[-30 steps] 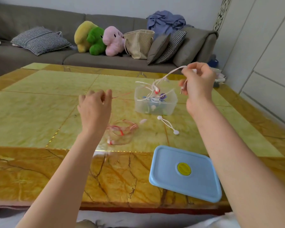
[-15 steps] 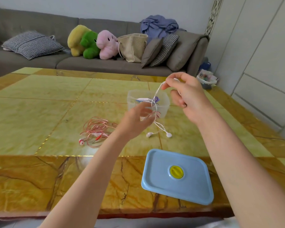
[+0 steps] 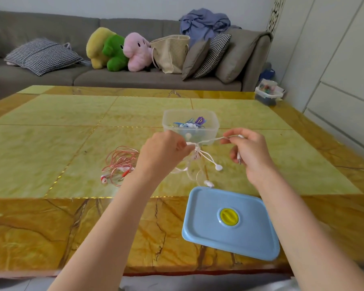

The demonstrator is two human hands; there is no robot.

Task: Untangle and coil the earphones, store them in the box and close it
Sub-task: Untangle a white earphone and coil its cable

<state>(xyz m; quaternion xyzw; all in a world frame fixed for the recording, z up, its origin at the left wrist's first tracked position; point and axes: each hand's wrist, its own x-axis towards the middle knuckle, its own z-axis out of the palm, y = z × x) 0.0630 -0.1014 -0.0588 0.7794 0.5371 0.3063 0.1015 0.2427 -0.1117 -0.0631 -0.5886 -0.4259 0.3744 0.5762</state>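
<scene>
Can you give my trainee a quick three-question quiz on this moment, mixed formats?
1. True or false: the blue lid is already on the clear box.
2. Which earphones lie loose on the table? A. white B. red C. purple
3. Fill in: the white earphones are held between the left hand and the ____ hand.

Key
1. False: the lid lies flat on the table, nearer the person than the box.
2. B: the red earphones lie in a heap left of the left hand.
3. Right: the right hand pinches the cord's other end.
</scene>
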